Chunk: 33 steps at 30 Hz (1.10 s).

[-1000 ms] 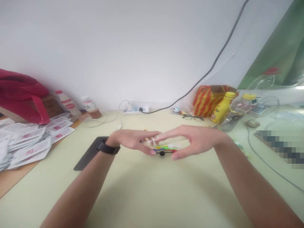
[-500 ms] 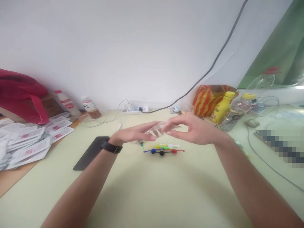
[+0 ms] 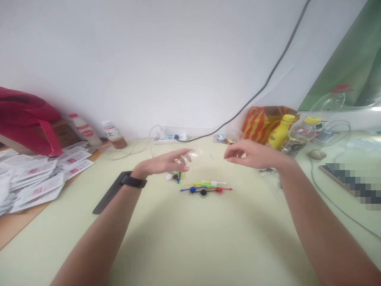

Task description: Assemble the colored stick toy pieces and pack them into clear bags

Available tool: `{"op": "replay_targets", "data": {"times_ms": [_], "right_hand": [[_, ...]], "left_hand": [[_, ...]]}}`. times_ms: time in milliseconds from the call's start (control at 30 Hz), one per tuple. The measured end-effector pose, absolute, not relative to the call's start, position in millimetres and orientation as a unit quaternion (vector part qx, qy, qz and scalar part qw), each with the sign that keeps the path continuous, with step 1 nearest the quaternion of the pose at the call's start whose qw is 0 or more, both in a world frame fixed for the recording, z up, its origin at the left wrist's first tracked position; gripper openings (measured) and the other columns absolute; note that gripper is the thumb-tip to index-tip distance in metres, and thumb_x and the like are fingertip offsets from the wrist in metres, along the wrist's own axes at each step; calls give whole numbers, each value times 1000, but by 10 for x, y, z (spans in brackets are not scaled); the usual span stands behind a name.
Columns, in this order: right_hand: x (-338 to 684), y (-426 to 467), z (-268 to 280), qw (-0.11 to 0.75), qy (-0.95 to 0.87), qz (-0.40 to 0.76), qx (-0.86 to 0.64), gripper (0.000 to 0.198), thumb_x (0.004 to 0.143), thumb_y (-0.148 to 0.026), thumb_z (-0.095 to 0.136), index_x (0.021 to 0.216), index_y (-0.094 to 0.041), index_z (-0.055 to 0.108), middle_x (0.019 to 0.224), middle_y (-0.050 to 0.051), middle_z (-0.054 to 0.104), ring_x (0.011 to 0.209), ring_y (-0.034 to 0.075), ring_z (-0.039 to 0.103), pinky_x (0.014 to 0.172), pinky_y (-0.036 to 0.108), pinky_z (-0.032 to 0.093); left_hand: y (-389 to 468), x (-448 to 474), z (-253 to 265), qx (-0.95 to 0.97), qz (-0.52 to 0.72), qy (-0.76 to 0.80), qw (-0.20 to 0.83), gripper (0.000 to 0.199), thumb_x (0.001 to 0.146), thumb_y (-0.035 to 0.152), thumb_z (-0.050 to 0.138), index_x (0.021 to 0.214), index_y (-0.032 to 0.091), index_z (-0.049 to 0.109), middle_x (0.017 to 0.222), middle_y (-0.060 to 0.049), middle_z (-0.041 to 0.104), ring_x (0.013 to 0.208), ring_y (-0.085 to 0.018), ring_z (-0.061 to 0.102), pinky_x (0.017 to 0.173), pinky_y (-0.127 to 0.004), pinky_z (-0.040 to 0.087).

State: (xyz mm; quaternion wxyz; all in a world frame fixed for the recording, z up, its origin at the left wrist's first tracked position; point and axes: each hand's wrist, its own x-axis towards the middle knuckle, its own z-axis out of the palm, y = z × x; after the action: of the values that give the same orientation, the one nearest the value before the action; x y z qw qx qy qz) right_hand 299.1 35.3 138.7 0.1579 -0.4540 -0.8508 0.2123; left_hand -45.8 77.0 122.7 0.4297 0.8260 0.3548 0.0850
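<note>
A crinkled, see-through plastic wrapper (image 3: 200,153) is hanging in the air above the pale green surface (image 3: 202,246), beside the fingers of the left hand (image 3: 168,161). The left grip is holding the wrapper, its thumb and fingers standing apart around the film (blur is hiding the exact contact). The right hand (image 3: 247,154) is hovering just beyond the wrapper's other end, fingers curling into a narrow grip; I cannot tell whether anything is sitting between its fingertips.

Below and nearer the person, a cluster of small plastic arrow spinners is lying on the surface: a blue one (image 3: 193,190), a black one (image 3: 203,192) and a red one (image 3: 219,190) are forming the front row, with white, yellow and green pieces showing behind. More small round-based pieces (image 3: 175,177) are resting beneath the left hand.

Farther out, a flat dark slab (image 3: 107,195) is lying partly under the left forearm, and a yellow-capped yellow bottle (image 3: 279,133) is standing beyond the right hand.
</note>
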Motion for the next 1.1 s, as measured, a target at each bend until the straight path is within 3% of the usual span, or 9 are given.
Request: {"op": "replay_targets", "data": {"times_ms": [100,200,367,700,800,900,1100], "right_hand": [[2988,529,1109,62,-841,246,-478,19,85,-36,69,96,-24,78,103,9,76,90,26,71,65,32,54],[2796,635,850,12,-850,290,-440,22,82,-34,72,99,-21,77,105,10,75,92,26,70,70,32,53],[2436,652,630,20,-866,332,-373,30,85,-23,65,114,-18,73,103,9,75,88,22,69,74,30,52],[2507,704,572,53,-852,362,-375,41,78,-11,64,117,-16,72,90,4,71,79,18,64,69,27,50],[2649,766,610,109,-823,379,-409,33,81,-15,64,113,-17,71,89,5,72,79,19,66,69,28,52],[2837,800,734,236,-772,385,-447,21,89,-28,65,104,-15,69,89,8,74,80,20,69,73,31,56],[3098,675,1114,493,-686,277,-458,33,83,-48,78,97,-18,74,82,5,73,70,18,66,67,33,57]], "left_hand": [[778,-441,1199,832,79,379,397,79,89,55,71,158,34,38,137,-9,58,120,-29,58,95,-37,48],[774,-409,1181,840,70,384,377,82,86,56,74,156,33,40,128,-9,62,113,-27,60,91,-36,48],[773,-406,1177,837,72,377,389,83,85,54,76,156,32,40,127,-10,61,107,-25,62,86,-35,50],[827,-452,1141,850,75,334,401,77,86,51,75,154,32,43,129,-10,60,108,-25,61,87,-34,50],[811,-443,1159,844,74,339,410,78,86,51,75,154,32,43,128,-10,60,108,-25,61,87,-35,51],[822,-468,1153,829,84,342,434,77,88,52,73,155,31,42,130,-10,59,112,-27,60,90,-37,51],[969,-593,1004,790,110,321,512,61,95,51,62,151,29,49,137,-10,56,112,-25,60,96,-36,49]]}}
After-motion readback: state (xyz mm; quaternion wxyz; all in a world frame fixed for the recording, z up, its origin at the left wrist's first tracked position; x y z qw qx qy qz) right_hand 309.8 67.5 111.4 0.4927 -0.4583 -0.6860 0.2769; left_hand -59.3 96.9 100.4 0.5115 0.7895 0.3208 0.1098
